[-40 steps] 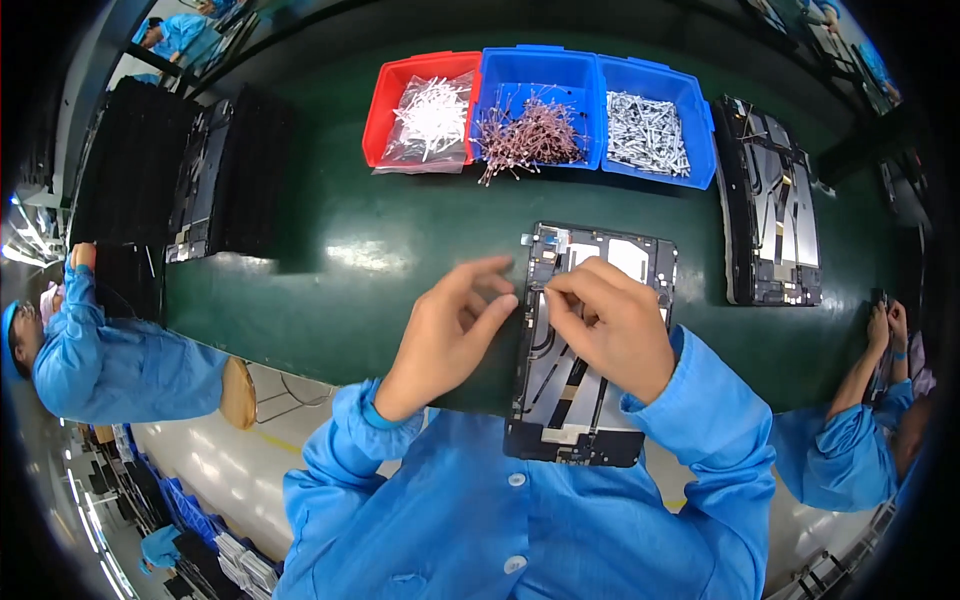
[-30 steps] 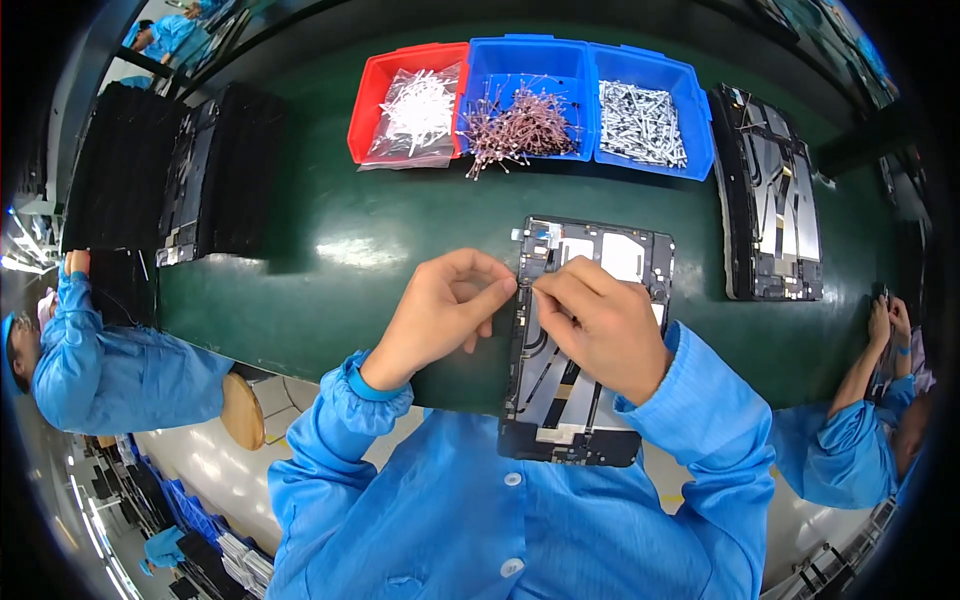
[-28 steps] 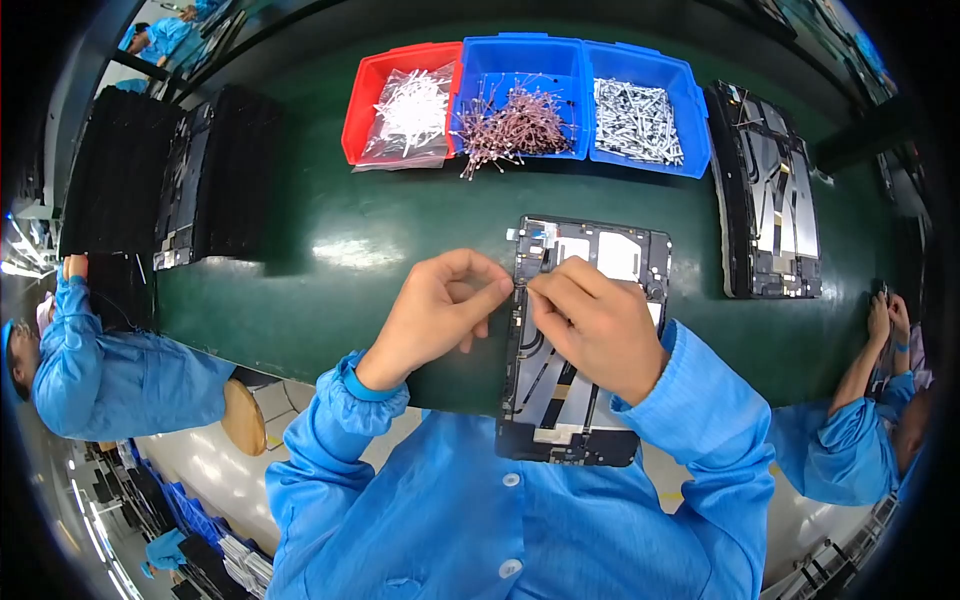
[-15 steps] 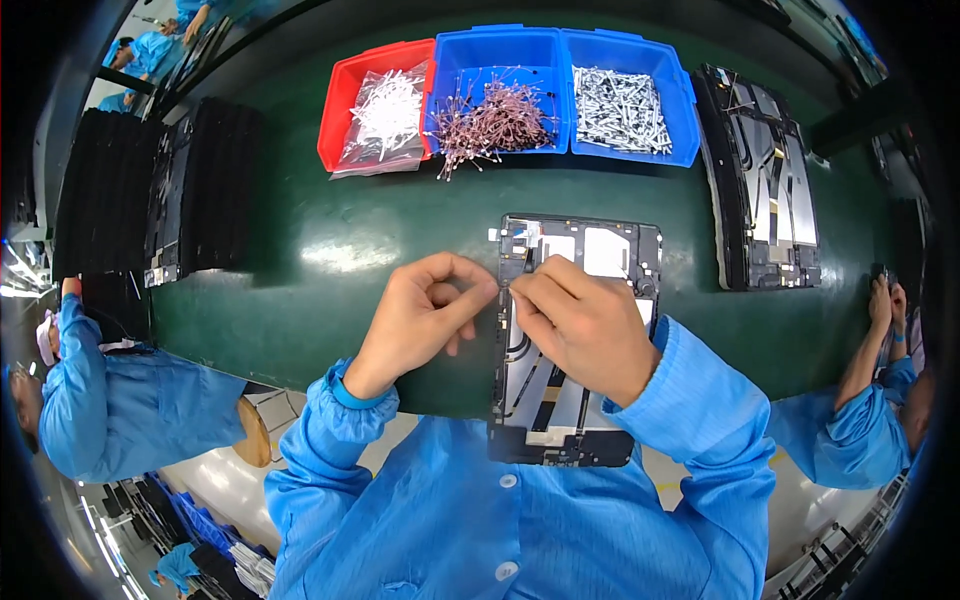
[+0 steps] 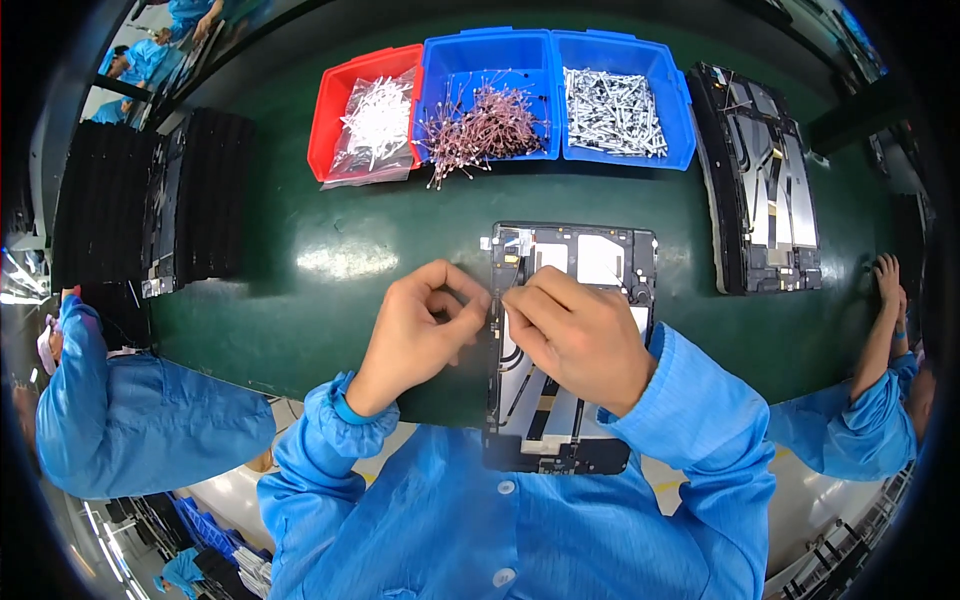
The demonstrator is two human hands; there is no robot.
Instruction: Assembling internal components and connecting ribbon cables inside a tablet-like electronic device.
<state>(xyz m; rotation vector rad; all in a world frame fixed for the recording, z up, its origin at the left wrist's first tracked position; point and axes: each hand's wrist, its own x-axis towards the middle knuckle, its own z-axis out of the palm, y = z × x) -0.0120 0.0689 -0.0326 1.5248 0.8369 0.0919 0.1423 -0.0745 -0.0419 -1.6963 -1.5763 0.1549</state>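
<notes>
An opened tablet [image 5: 600,258] lies in front of me at the near edge of the green table, its inside facing up with a black frame, silver panels and dark cables. My left hand [image 5: 418,325] is at its left edge, thumb and forefinger pinched together. Just across from it, my right hand [image 5: 585,335] hovers over the tablet's upper left part, also in a pinch. The fingertips of both hands almost meet at the frame's left side. Whatever they hold, if anything, is too small to make out.
Beyond the tablet stand a red bin [image 5: 318,125] of white pieces, a blue bin [image 5: 490,55] of thin pinkish wired parts and another blue bin [image 5: 610,48] of silver-white pieces. Stacked tablets [image 5: 770,190] lie right, dark stacked panels [image 5: 205,190] left. Co-workers sit at both sides.
My hands keep their pinched poses at the tablet's left edge, with only a slight shift. The view has moved a little. At the far right, a co-worker's hand has opened out onto the table.
</notes>
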